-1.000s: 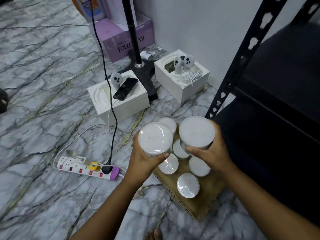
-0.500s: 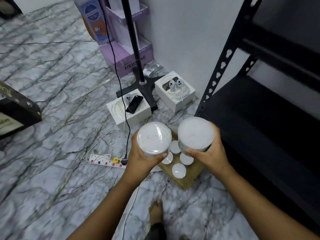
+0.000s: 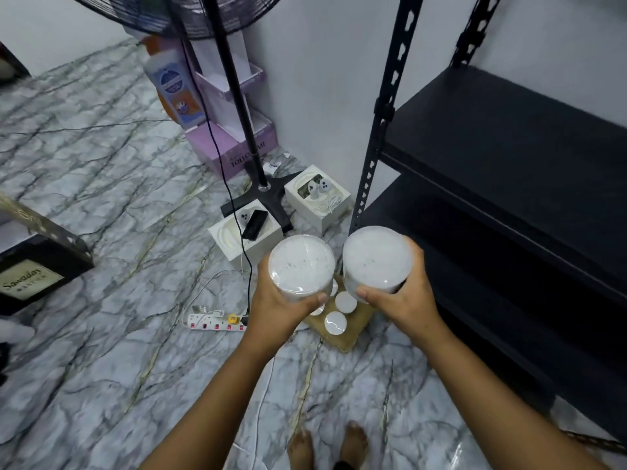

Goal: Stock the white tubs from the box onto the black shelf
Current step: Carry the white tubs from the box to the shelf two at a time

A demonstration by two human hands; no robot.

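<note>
Box (image 3: 349, 330) lying mostly hidden under held tubs. Left hand (image 3: 278, 300) wrapping fingers round left tub (image 3: 301, 268); right hand (image 3: 403, 293) gripping right tub (image 3: 376, 259), both upright beside black shelf (image 3: 509, 137).

Black shelf (image 3: 509, 137) boards lie bare; slotted upright (image 3: 380, 130) stands left.

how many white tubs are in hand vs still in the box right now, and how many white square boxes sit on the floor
round white tubs held: 2, one in the left hand, one in the right hand
round white tubs showing in the brown cardboard box: at least 3, others may be hidden
white square boxes on the floor: 2
total: 7
</note>
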